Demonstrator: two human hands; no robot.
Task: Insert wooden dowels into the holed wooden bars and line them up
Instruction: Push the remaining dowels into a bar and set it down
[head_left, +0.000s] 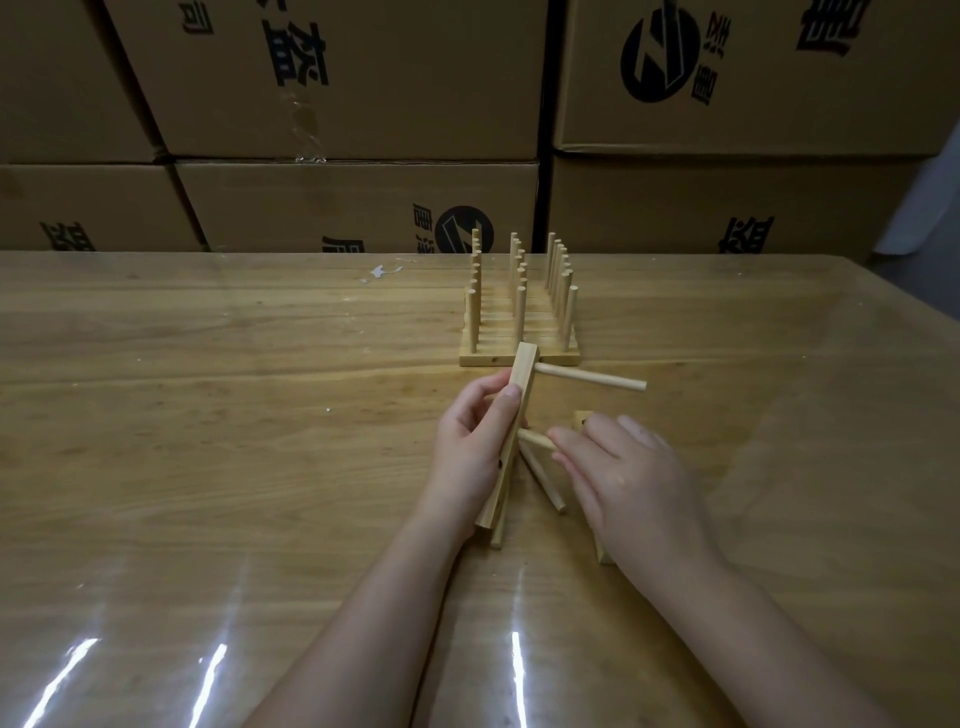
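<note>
Head view:
Left hand (475, 441): clamped around holed wooden bar (511, 431), held tilted above wooden table (208, 415).
Held bar: one dowel (592, 378) seated near top end, sticking out right.
Right hand (628, 478): fingertips pinched on second dowel (535, 440), tip touching bar's middle.
Loose dowel (543, 478): on table between hands.
Another bar (583, 418): mostly hidden under right hand.
Finished row (519, 322): bars side by side with upright dowels, just beyond hands.
Background: stacked cardboard boxes (337, 78).

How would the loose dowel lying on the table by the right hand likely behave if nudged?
The loose dowel is round and lies on a glossy table, so it would probably roll or slide easily. It looks like thin solid wood: likely stiff and light.
</note>
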